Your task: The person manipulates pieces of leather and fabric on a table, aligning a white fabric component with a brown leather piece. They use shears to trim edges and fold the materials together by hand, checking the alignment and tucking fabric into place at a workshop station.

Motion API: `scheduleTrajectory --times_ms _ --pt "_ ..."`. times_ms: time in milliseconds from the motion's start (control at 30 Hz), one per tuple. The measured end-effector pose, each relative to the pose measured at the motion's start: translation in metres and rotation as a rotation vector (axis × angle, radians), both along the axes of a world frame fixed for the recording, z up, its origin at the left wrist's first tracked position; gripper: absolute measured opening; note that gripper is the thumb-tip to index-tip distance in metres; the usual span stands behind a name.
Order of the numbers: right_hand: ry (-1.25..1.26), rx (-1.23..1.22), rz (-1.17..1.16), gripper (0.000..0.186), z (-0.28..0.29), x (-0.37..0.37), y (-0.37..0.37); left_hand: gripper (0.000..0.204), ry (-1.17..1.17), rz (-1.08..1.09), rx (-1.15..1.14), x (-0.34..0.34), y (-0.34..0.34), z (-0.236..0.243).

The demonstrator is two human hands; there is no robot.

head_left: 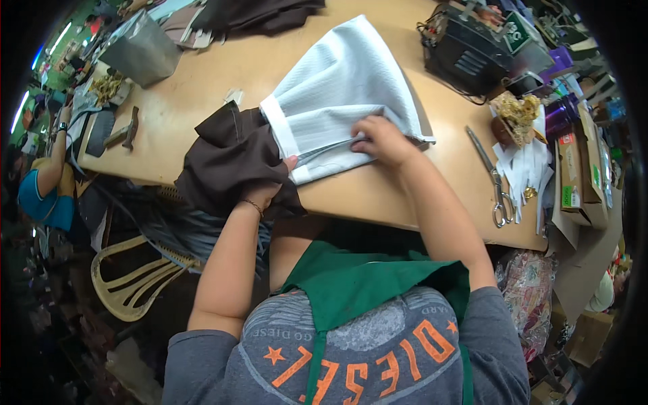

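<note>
A light blue textured cloth piece with a white band along its left end lies on the wooden table. Dark brown cloth bunches up against that band and hangs over the table's front edge. My left hand is closed on the brown cloth beside the band's lower end, its thumb up at the band; most of its fingers are hidden under the cloth. With curled fingers, my right hand pinches a fold of the light blue cloth near its lower right part.
Metal scissors lie at the right by white strips. A hammer is at the left edge, below a metal box. A black appliance stands back right. Another person's arm shows far left, a plastic chair below.
</note>
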State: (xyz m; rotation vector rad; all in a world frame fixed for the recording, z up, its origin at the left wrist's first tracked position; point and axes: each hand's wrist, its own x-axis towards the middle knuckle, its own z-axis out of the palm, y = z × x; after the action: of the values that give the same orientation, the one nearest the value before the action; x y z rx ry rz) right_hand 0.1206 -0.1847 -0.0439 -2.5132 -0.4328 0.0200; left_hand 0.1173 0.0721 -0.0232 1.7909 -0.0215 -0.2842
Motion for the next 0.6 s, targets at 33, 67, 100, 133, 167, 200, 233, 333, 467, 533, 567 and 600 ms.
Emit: scheduleTrajectory --times_ms 33,67,100,133,167,200,233,333,467,533,567,600 --pt "0.073 0.103 0.026 0.025 -0.003 0.005 -0.006 0.06 0.006 0.005 0.039 -0.002 0.003 -0.006" --pt "0.127 0.134 0.043 0.028 -0.005 0.007 -0.012 0.06 0.057 0.032 0.101 -0.006 0.008 -0.012" --pt "0.237 0.148 0.039 0.03 -0.003 0.008 -0.018 0.059 0.092 -0.028 -0.016 -0.008 0.011 -0.017" --pt "0.338 0.142 0.016 0.032 0.0 0.01 -0.024 0.058 0.102 -0.078 -0.142 -0.01 0.014 -0.023" --pt "0.335 0.148 0.064 0.032 0.005 0.008 -0.027 0.057 0.087 -0.132 -0.278 -0.011 0.016 -0.027" --pt "0.314 0.132 0.059 0.033 0.011 0.006 -0.027 0.055 0.026 -0.142 -0.06 -0.012 0.016 -0.032" --pt "0.297 0.116 0.054 0.035 0.017 0.001 -0.026 0.053 -0.043 -0.147 0.147 -0.014 0.016 -0.037" --pt "-0.011 -0.015 0.099 0.028 0.03 -0.021 -0.002 0.052 -0.114 -0.156 0.336 -0.017 0.012 -0.047" --pt "-0.425 -0.074 0.22 0.009 0.019 -0.053 0.063 0.053 -0.082 -0.182 0.277 -0.018 0.009 -0.046" --pt "-0.461 -0.115 0.183 0.012 0.012 -0.056 0.085 0.052 -0.097 -0.219 0.353 -0.018 0.009 -0.039" --pt "-0.454 -0.141 0.167 0.013 0.009 -0.057 0.09 0.051 -0.111 -0.226 0.436 -0.018 0.009 -0.036" --pt "-0.444 -0.168 0.154 0.014 0.007 -0.058 0.094 0.051 -0.168 -0.24 0.489 -0.019 0.009 -0.032"
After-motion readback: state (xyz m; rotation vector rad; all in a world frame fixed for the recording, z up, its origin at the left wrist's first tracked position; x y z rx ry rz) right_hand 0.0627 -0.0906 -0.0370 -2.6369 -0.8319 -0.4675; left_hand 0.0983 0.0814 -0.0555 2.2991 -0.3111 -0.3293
